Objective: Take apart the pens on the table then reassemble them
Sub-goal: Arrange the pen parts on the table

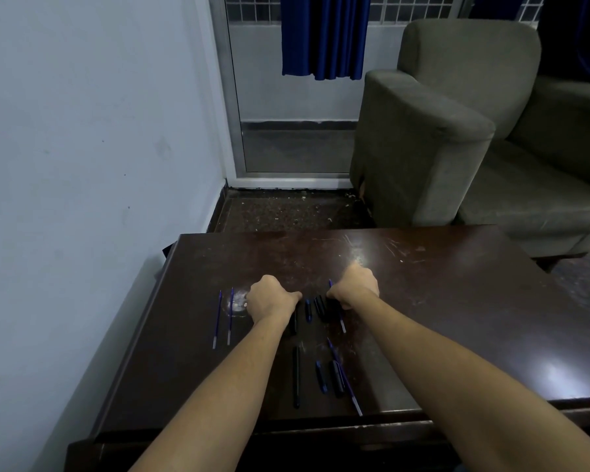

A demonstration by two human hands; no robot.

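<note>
Black pen barrels [296, 376] and blue refills [218, 318] lie scattered mid-counter [457, 301] on dark wood. Our left hand [273, 298] and right hand [355, 287] rest curled among them; the fingers are hidden, so we cannot tell what they grip.

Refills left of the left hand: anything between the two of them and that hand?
Nothing visible. The two refills lie side by side on the table, apart from the left hand; only bare tabletop with a whitish scuff lies between. The other pen parts sit to its right.
</note>
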